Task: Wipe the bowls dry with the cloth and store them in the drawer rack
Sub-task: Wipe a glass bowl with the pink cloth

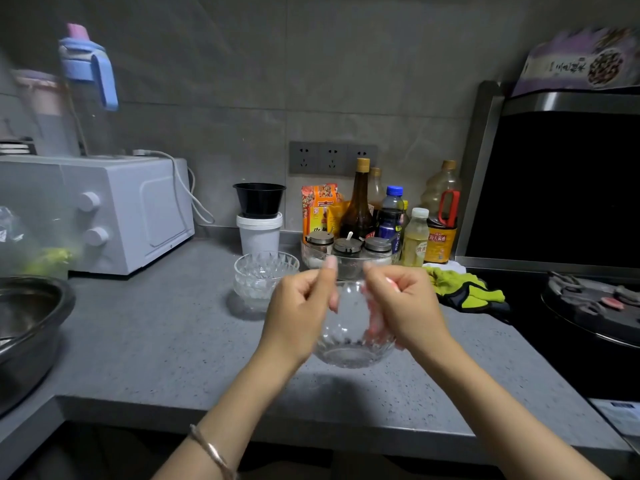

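Nearest the camera, two bare forearms reach forward; a thin bracelet (211, 452) sits on the left wrist.

Task item: one clear glass bowl (349, 344) is held in the air just above the grey surface (173, 341), tilted with its mouth towards the far wall. Its shadow falls on the surface below it.

Left hand (298, 306): fingers curled, gripping the bowl's left rim, thumb pointing up.

Right hand (401, 306): fingers curled over the right rim and reaching inside the bowl. A pale pink-white patch (375, 323) shows through the glass at those fingers. It is too blurred to tell cloth from skin.

Behind the left hand, a stack of glass bowls (263, 275) stands on the surface, apart from the held bowl. To the right of the hands lies a crumpled green-yellow fabric (464, 289), beside the black stove (595, 306). At the left edge is a metal basin (31, 323).

Further back, lidded condiment jars (346, 245) stand together in a glass tray, with bottles (360, 202) and packets crowded behind them. To their left a black bowl (259, 199) sits on top of a white tub (259, 233). A white microwave (104, 213) stands at far left, carrying a bottle with a blue lid (90, 81). Wall sockets (332, 157) are set in the grey tiles.
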{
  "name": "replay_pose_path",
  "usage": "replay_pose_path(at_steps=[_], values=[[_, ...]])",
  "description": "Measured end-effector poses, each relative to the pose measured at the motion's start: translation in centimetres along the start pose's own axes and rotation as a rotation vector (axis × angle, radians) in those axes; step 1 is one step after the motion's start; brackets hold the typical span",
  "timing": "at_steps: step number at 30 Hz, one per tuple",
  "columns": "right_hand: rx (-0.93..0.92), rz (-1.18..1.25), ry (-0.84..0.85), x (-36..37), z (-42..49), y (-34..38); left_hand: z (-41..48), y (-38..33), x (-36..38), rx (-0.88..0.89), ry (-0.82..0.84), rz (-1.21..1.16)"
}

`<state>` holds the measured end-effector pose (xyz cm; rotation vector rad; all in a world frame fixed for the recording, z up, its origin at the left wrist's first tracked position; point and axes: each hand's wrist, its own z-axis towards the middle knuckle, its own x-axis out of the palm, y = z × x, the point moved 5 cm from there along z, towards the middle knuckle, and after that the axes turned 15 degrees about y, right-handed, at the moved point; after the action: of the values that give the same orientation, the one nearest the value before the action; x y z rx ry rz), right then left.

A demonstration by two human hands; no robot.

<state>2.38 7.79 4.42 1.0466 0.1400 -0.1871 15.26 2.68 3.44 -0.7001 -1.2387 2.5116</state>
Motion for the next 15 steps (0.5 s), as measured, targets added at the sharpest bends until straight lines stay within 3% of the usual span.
replay_pose_path(at_steps=[2, 4, 8, 10, 13, 15], values=[[-0.011, -0.023, 0.024, 0.7, 0.1, 0.2, -0.1, -0.8, 0.4, 0.057, -0.011, 0.104], [-0.033, -0.002, 0.018, 1.0, 0.0, 0.5, -0.2, -1.0, 0.2, 0.067, -0.073, 0.035], [-0.002, 0.113, -0.058, 0.1, -0.2, -0.1, -0.5, 0.5, -0.1, -0.161, -0.214, -0.586], [0.079, 0.193, -0.085, -0.2, -0.4, -1.0, -0.6, 1.4, 0.1, -0.225, -0.210, -0.748], [0.123, 0.195, -0.113, -0.6, -0.5, -1.0, -0.3, 1.6, -0.4, -0.231, -0.154, -0.564], [0.070, 0.119, -0.109, -0.8, -0.2, 0.1, -0.1, 0.7, -0.9, -0.117, -0.099, -0.308]])
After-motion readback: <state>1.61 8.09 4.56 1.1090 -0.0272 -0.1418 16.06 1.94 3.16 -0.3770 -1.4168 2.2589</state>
